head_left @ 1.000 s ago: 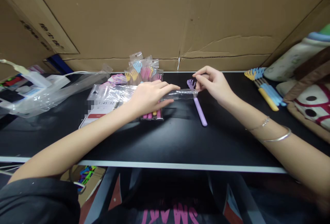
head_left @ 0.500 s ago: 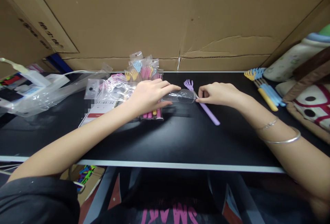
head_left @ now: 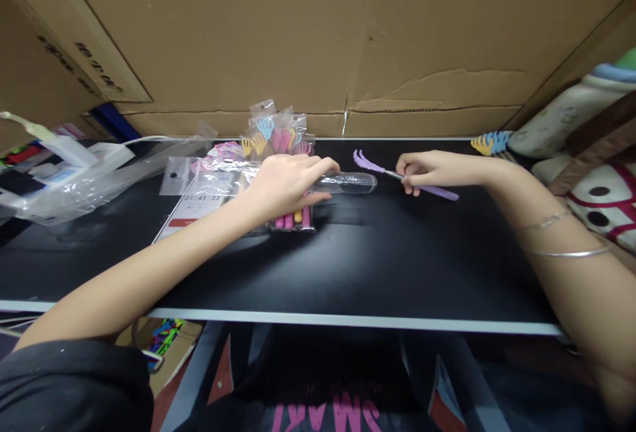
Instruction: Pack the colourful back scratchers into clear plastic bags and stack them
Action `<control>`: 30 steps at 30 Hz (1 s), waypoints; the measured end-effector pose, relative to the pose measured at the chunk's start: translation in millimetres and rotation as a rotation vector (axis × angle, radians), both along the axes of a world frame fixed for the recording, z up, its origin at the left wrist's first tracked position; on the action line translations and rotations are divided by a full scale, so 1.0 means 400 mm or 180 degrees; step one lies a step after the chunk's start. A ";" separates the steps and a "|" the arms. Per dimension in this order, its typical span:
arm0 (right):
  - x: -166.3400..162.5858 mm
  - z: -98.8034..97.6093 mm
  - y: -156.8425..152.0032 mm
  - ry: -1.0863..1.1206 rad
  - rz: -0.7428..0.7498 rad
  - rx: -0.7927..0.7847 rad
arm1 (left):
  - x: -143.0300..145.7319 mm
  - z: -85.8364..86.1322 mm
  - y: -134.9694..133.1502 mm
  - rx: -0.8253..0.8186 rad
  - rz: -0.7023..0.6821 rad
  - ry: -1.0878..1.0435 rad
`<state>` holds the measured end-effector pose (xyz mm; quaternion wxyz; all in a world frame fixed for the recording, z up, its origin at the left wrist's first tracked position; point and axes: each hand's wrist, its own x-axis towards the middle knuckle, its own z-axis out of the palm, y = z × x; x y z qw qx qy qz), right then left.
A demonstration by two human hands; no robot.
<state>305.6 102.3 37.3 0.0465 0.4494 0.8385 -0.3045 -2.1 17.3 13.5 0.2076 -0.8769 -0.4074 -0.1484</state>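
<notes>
A purple back scratcher [head_left: 392, 173], a small hand-shaped claw on a thin metal neck with a purple handle, lies nearly level just above the black table [head_left: 348, 266], its claw end pointing left. The right hand [head_left: 432, 170] has its fingers closed around the scratcher near where the neck meets the handle, and the handle's end sticks out past the hand to the right. Just left of the claw is the open end of a long clear plastic sleeve [head_left: 342, 182], close to the claw but apart from it. The left hand [head_left: 285, 183] presses flat on this sleeve, fingers curled over its top edge and thumb below, pinning it over a bundle of bagged scratchers [head_left: 283, 154] in pink, yellow and blue. To the left of that hand a phone [head_left: 196, 210] with a timer on its screen lies under more clear bags [head_left: 114, 177]. At the far right edge of the table lies a small pile of loose blue and yellow scratchers [head_left: 489, 142], partly hidden by the right forearm, which wears two thin bracelets [head_left: 561, 240]. A wall of cardboard boxes [head_left: 318, 41] stands behind the table.
</notes>
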 end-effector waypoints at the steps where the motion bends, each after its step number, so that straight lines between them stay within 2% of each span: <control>1: 0.008 0.001 0.004 0.0176 0.0058 -0.0245 | 0.000 0.002 0.000 0.0012 0.0000 0.0018; 4: 0.028 0.000 0.014 0.0234 0.0244 -0.0721 | 0.000 0.004 -0.001 0.0052 -0.0003 0.0096; 7: 0.046 -0.008 0.025 0.0177 0.0320 -0.0928 | -0.001 0.004 0.001 0.0076 0.0001 0.0143; 11: 0.049 -0.013 0.028 0.0462 0.0337 -0.0837 | -0.003 0.004 0.001 0.0059 -0.0032 0.0116; 16: 0.013 -0.005 0.005 0.0630 0.0513 -0.0712 | -0.001 0.007 -0.002 -0.0071 -0.0161 0.0053; 30: -0.024 -0.005 -0.013 0.0763 0.0372 -0.0573 | 0.001 -0.002 0.000 -0.0011 -0.0299 -0.0028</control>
